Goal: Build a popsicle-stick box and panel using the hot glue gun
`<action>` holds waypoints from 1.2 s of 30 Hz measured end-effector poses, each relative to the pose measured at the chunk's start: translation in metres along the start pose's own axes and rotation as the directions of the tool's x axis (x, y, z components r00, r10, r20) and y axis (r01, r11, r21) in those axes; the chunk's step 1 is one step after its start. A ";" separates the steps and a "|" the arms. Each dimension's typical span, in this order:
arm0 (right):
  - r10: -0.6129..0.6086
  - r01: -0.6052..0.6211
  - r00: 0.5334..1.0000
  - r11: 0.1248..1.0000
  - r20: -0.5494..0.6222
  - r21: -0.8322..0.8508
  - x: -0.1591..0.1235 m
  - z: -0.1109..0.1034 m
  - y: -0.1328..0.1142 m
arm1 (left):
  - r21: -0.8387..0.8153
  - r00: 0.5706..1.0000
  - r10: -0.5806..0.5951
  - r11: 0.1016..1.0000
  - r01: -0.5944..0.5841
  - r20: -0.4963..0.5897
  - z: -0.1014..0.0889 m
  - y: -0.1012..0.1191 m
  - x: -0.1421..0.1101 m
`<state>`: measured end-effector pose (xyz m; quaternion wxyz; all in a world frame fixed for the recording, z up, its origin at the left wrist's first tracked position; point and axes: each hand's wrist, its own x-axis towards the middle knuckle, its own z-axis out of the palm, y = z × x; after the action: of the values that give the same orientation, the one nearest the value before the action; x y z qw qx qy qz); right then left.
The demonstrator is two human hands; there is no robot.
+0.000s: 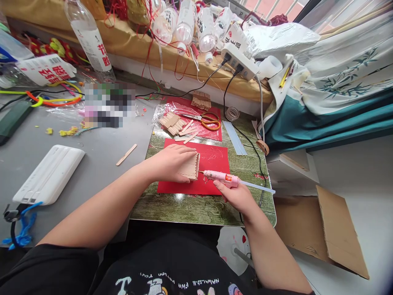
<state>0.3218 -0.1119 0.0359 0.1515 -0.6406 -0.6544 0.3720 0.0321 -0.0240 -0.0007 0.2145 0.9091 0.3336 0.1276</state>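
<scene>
My left hand (pixel 173 162) is closed over a small piece built from popsicle sticks (pixel 189 167), covering its left part. Fingers lie along the top edge and the thumb along the lower edge. In my right hand (pixel 236 196) is a pink hot glue gun (pixel 221 177), a clear glue stick poking out of its back. Its nozzle points left, at or very near the right edge of the stick piece; I cannot tell whether they touch. Beneath both lies a red sheet (pixel 172 187) on the green wood-patterned table (pixel 184 211).
Behind are a bundle of popsicle sticks (pixel 170 123), orange-handled scissors (pixel 210 121) and spare glue sticks (pixel 234 138). A single stick (pixel 126 155) and a white power bank (pixel 49 174) lie left. A cable runs to a power strip (pixel 241 61). A cardboard box (pixel 297 227) stands right.
</scene>
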 end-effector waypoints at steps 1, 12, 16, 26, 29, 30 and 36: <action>0.017 -0.017 1.000 1.000 0.004 -0.008 -0.001 0.000 0.002 | 0.001 1.000 0.000 1.000 0.000 0.002 -0.001 0.000 0.000; -0.008 0.006 0.999 0.999 0.037 0.049 -0.002 0.000 -0.004 | 0.004 1.000 -0.012 1.000 0.012 0.008 -0.002 0.003 0.000; -0.002 0.000 0.999 0.999 0.045 0.032 -0.004 -0.001 -0.006 | 0.006 1.000 -0.010 1.000 0.010 0.005 -0.001 0.002 0.000; 0.000 -0.001 0.998 1.000 0.061 0.021 -0.009 -0.002 -0.006 | 0.005 1.000 -0.003 1.000 0.003 0.010 0.000 0.000 0.000; 0.012 -0.013 0.998 1.000 0.065 0.016 -0.009 -0.002 -0.007 | 0.006 1.000 -0.003 1.000 0.003 0.008 0.000 0.000 0.000; 0.015 -0.016 0.997 1.000 0.070 0.015 -0.009 -0.003 -0.007 | 0.005 1.000 -0.005 1.000 0.005 0.008 -0.001 0.001 0.000; -0.013 0.003 0.991 0.997 0.133 0.076 -0.012 -0.004 -0.006 | 0.000 1.000 -0.009 1.000 0.009 0.016 -0.001 0.001 0.000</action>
<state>0.3216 -0.1213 0.0463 0.1331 -0.6055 -0.6510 0.4381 0.0322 -0.0245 0.0006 0.2178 0.9085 0.3360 0.1195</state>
